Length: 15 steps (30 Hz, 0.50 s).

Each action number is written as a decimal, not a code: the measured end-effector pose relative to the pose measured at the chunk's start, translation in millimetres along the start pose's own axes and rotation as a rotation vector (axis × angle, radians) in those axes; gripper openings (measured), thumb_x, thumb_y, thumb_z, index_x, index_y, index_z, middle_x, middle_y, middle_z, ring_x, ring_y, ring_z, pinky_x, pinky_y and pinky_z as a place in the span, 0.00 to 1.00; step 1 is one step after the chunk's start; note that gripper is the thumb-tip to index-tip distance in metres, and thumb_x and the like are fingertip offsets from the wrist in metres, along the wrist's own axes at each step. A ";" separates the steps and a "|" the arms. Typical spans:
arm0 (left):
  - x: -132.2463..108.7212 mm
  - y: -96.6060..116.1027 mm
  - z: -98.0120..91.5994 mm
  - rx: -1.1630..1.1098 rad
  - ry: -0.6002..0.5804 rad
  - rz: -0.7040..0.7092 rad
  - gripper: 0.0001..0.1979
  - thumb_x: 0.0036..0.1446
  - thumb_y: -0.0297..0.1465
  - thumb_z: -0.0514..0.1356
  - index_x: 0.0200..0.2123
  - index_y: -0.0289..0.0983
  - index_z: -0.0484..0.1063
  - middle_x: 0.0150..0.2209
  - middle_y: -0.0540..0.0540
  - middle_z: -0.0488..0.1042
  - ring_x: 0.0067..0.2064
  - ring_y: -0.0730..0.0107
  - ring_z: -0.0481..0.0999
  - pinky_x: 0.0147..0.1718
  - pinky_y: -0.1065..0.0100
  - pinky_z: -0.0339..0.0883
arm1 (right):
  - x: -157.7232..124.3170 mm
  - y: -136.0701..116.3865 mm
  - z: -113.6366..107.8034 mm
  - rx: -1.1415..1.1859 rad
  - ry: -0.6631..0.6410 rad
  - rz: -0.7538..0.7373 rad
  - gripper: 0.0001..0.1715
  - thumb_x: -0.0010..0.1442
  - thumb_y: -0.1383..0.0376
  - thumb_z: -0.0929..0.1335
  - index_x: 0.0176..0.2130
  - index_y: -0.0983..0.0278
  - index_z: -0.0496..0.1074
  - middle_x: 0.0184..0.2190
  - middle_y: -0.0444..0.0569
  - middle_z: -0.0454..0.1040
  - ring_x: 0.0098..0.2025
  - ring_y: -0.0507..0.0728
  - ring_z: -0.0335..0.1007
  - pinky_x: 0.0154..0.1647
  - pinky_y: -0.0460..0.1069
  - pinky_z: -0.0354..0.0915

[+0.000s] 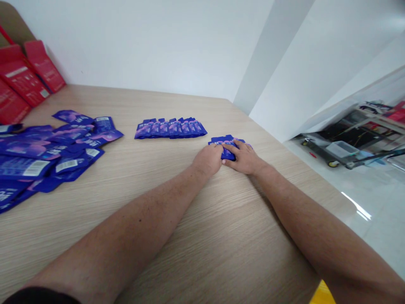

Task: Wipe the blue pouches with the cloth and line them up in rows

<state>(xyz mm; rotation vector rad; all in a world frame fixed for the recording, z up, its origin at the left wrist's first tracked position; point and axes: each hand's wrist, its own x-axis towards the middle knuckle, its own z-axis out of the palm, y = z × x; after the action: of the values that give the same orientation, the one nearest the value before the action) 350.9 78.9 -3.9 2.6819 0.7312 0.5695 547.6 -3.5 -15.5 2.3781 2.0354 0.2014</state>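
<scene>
Both my hands are at a small group of overlapping blue-purple packets (228, 155) toward the right of the wooden table. My left hand (209, 159) is closed at the group's left side, its fingers curled against the packets. My right hand (243, 158) lies over the right side with its fingers spread, partly hiding the packets. Left of my hands, a row of overlapping packets (171, 128) lies flat on the table. A loose heap of the same packets (57, 147) covers the table's left side, some with white barcode labels up.
Red cartons (27, 78) stand at the back left of the table (177, 190), near a white wall (152, 46). Beyond the right edge, a cart (335, 154) with a clear bin (343, 148) stands on the floor. Something yellow (322, 293) shows at the bottom right.
</scene>
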 end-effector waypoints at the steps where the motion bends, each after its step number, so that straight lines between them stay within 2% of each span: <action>1: 0.4 -0.9 0.5 -0.006 0.003 0.001 0.14 0.66 0.28 0.59 0.52 0.32 0.77 0.53 0.36 0.80 0.55 0.54 0.80 0.58 0.59 0.73 | 0.3 -1.9 -1.3 0.021 -0.008 0.025 0.54 0.63 0.29 0.60 0.76 0.50 0.58 0.75 0.63 0.57 0.75 0.79 0.54 0.68 0.77 0.57; 4: 1.4 -3.4 2.1 -0.024 0.012 0.021 0.14 0.66 0.29 0.59 0.52 0.33 0.78 0.53 0.37 0.80 0.57 0.55 0.79 0.60 0.60 0.71 | 1.5 -6.1 -2.0 0.071 -0.006 0.097 0.53 0.62 0.28 0.61 0.75 0.48 0.61 0.75 0.62 0.57 0.75 0.79 0.55 0.68 0.77 0.57; 7: 1.8 -4.7 2.2 -0.067 0.052 0.015 0.14 0.65 0.29 0.61 0.51 0.32 0.78 0.53 0.36 0.80 0.58 0.57 0.77 0.62 0.61 0.69 | 4.8 -4.7 1.7 0.058 0.024 0.096 0.51 0.63 0.30 0.61 0.75 0.47 0.60 0.75 0.59 0.59 0.73 0.78 0.57 0.68 0.77 0.58; 12: -0.4 -2.9 -2.3 -0.117 0.097 -0.046 0.09 0.66 0.29 0.60 0.45 0.34 0.79 0.48 0.37 0.80 0.53 0.57 0.78 0.58 0.59 0.72 | 12.7 4.8 8.1 0.041 0.056 0.061 0.50 0.62 0.31 0.63 0.75 0.44 0.59 0.74 0.54 0.60 0.72 0.78 0.58 0.67 0.77 0.59; 15: -4.0 -0.7 -5.1 -0.072 0.098 -0.084 0.12 0.65 0.30 0.60 0.49 0.33 0.78 0.51 0.35 0.79 0.55 0.54 0.77 0.59 0.57 0.71 | 14.4 7.2 9.5 0.043 0.071 0.060 0.50 0.62 0.31 0.64 0.75 0.45 0.60 0.74 0.55 0.61 0.72 0.78 0.58 0.67 0.76 0.60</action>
<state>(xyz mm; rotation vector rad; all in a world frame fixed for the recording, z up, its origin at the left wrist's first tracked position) 345.2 78.2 -0.8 2.5585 0.8296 0.6966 557.8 10.3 -23.0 2.4952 2.0197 0.2486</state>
